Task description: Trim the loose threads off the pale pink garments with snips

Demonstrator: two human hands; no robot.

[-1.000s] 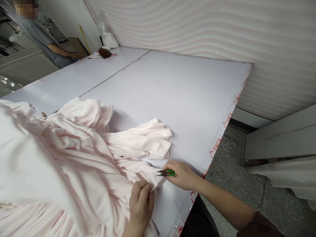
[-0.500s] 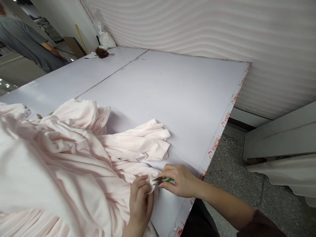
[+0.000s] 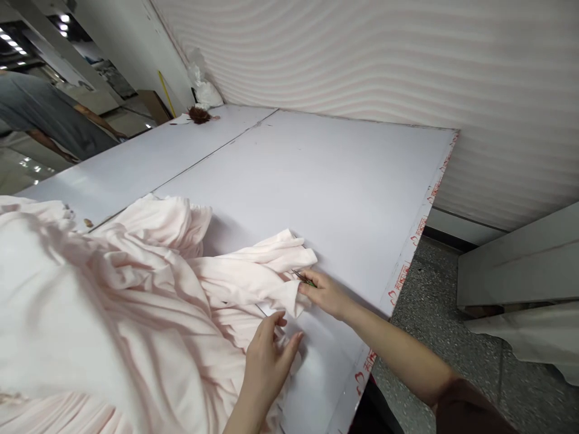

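Okay, my right grip [image 3: 326,296] holds green-handled metal snips [image 3: 308,281] and pale-pink cloth edge [image 3: 294,296]; left grip [image 3: 266,364] open. Likely repositioning; needs left pinch.

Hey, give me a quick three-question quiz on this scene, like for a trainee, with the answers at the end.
1. Which holds the green-handled snips?
A: left hand
B: right hand
C: neither
2. True or false: the left hand's thumb and fingers are pinched together.
3. Fill in the color: the heaped fabric on the table is pale ____.

Key: 1. B; 2. False, they are apart; 3. pink.
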